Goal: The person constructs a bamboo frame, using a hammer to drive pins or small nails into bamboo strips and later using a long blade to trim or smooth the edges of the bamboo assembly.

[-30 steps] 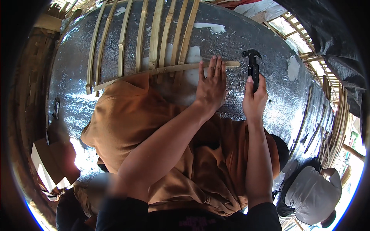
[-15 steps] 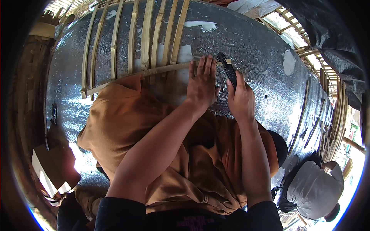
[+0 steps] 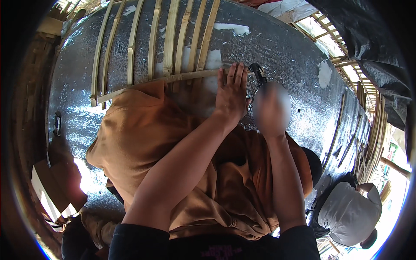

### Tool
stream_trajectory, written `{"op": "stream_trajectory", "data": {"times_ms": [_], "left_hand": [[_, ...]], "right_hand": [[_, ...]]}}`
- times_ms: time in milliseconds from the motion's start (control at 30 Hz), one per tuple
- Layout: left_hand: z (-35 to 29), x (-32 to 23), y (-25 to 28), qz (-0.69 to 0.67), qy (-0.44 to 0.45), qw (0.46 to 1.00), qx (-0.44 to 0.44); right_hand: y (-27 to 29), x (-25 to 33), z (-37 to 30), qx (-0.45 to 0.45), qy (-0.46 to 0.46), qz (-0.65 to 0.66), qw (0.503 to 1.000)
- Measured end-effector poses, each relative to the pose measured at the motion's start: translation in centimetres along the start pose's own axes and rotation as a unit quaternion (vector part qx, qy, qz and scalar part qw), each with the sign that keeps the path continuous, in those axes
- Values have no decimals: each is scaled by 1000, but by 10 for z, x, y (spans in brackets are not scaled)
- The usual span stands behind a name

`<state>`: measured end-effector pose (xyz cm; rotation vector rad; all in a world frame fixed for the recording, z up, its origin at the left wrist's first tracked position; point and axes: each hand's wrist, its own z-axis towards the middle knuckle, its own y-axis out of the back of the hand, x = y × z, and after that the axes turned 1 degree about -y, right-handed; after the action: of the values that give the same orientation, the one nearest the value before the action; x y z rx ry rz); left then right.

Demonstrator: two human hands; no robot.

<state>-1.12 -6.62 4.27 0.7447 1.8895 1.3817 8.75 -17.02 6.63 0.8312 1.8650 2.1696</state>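
Note:
A long, thin bamboo strip [image 3: 186, 76] lies crosswise on the silver foil sheet [image 3: 277, 47], over the lower ends of several upright slats [image 3: 169, 37]. My left hand [image 3: 232, 93] rests flat near the strip's right end, fingers stretched out over it. Just right of it, my right hand [image 3: 272, 110] is blurred, but it grips a black hand tool [image 3: 260, 74] that looks like a stapler. The tool's head is at the strip's right end. Whether its jaws touch the strip cannot be made out. Brown cloth [image 3: 143, 125] covers my lap and reaches the strip's left part.
At the lower right a person in a grey shirt [image 3: 346, 214] bends down. A cardboard box [image 3: 56, 188] stands at the lower left. Several thin sticks [image 3: 346, 138] lie on the foil at the right, and dark plastic sheeting [image 3: 359, 39] hangs at the upper right.
The black tool's head has turned and shifted slightly right at the strip's end. My right hand has blurred. My left hand stays pressed on the strip; the view has shifted slightly.

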Motion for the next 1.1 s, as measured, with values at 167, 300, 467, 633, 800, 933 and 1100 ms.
{"op": "stream_trajectory", "data": {"times_ms": [167, 300, 467, 633, 800, 933, 1100], "left_hand": [[-1, -1, 1, 27, 2, 1000, 14], [-2, 1, 0, 11, 8, 1000, 7], [-1, 0, 0, 5, 5, 1000, 19], [-1, 1, 1, 10, 8, 1000, 21], [3, -3, 2, -6, -9, 1000, -3], [9, -7, 12, -65, -16, 995, -77], [28, 5, 1, -177, -100, 963, -178]], "right_hand": [[3, 4, -3, -37, -23, 35, 998], [-1, 1, -5, 16, 14, -33, 999], [4, 7, -6, -74, 32, 47, 996], [1, 6, 2, -72, -4, 104, 992], [-11, -26, 14, -44, -196, 257, 945], [-11, -37, 21, -54, -282, 301, 909], [-7, -24, 26, -88, -271, 354, 891]]}}
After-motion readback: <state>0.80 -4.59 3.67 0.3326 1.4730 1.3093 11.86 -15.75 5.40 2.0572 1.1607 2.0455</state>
